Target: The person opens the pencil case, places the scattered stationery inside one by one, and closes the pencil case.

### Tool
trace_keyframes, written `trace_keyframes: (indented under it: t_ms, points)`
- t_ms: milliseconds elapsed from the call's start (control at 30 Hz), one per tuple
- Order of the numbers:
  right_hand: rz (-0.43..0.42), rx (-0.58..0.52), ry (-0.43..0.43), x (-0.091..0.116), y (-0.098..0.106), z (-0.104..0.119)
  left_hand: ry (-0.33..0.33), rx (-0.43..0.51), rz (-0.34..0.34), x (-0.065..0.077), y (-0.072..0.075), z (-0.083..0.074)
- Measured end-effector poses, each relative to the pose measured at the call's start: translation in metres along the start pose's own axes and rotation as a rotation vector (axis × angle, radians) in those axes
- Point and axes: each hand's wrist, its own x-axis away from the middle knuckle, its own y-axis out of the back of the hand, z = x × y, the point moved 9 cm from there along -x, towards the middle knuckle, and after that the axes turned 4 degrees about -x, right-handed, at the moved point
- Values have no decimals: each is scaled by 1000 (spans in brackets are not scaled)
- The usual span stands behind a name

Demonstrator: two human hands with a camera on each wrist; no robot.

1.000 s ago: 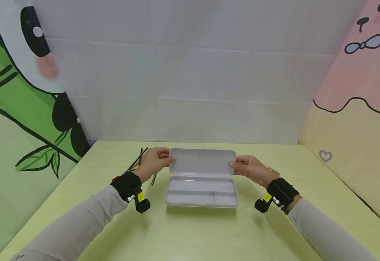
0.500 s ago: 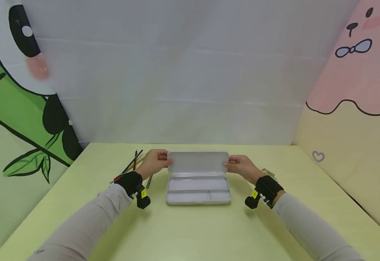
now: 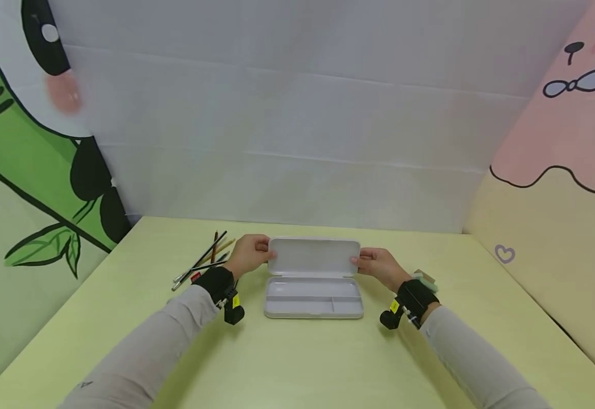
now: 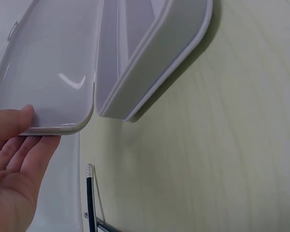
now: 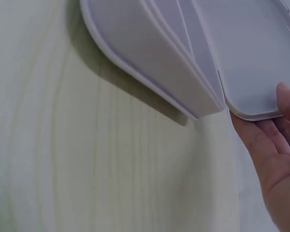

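Closest to the camera, a light grey L sleeve [image 3: 144,346] & R sleeve [image 3: 481,358] lay over the pale yellow table [image 3: 307,369], each hand wearing a black wrist strap [image 3: 215,284] w/ a sm black camera [image 3: 233,314] below. Mid table, btwn both arms, sat a white pencil box [image 3: 297,314], base down, lid [image 3: 313,257] raised at the bk. Inside the base: one long slot [image 3: 312,288] across the rear; in front, a wide slot [image 3: 299,307] on the L & a short slot [image 3: 346,305] on the R. L hand [image 3: 248,253] pinched the lid's L edge, thumb on the inner face, other fingers curled behind, gap no wider than the rim. R hand [image 3: 381,267] did likewise at the R edge, thumb in front, fingers behind, nearly closed on it. By the L wrist lay a loose bunch of pencils [image 3: 203,257], crossing each other, some part hidden by the arm. Beside the R wrist, a sm green & tan thing [image 3: 426,279], partly covered, couldn't tell what. Far bk hung a creased white sheet [image 3: 297,113], w/ a cartoon face [image 3: 16,57] to its L, a pink cartoon animal [image 3: 558,125] & purple heart [image 3: 504,253] to its R
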Motion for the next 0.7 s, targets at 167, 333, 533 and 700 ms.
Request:
trace_keyframes:
  t_ms: [167, 333, 533, 700]
  points:
    - [-30, 0, -28, -1, 1, -7, 24, 11, -10, -1, -2, 3]
    - [-22, -9, -31, 1, -4, -18, 53, 14, -21, 10, -3, 8]
    - [-2, -2, -3, 3, -6, -18, 31, -14, -30, 15, -2, 4]
    - [-5, 11, 15, 0, 1, -9, 15, -40, 40, 9, 4, -6]
